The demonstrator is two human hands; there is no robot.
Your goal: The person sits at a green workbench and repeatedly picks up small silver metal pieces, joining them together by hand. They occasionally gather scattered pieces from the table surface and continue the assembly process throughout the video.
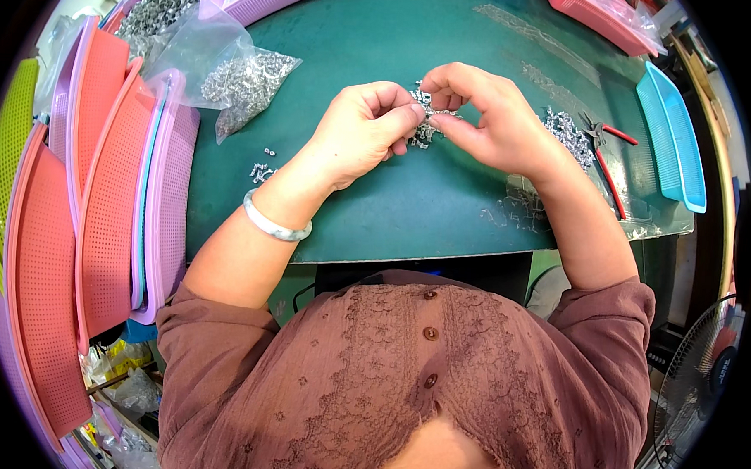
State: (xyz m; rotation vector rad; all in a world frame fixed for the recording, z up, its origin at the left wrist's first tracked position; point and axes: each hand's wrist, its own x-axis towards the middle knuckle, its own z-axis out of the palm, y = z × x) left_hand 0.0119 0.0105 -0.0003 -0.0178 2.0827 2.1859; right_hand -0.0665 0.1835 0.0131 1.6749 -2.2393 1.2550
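Over a pile of small silvery metal parts, both of my hands meet near the middle of the green table. My left hand, with a pale bangle on its wrist, pinches a tiny metal part between thumb and forefinger; its shape is too small to make out. My right hand is curved beside it, its thumb tip close to that part. A gap shows between the right thumb and the bent fingers, and I see nothing gripped there.
Right of my right hand lie another heap of metal parts and red-handled pliers, near a blue basket. A clear bag of metal parts and a few loose pieces lie left. Stacked coloured baskets crowd the left edge.
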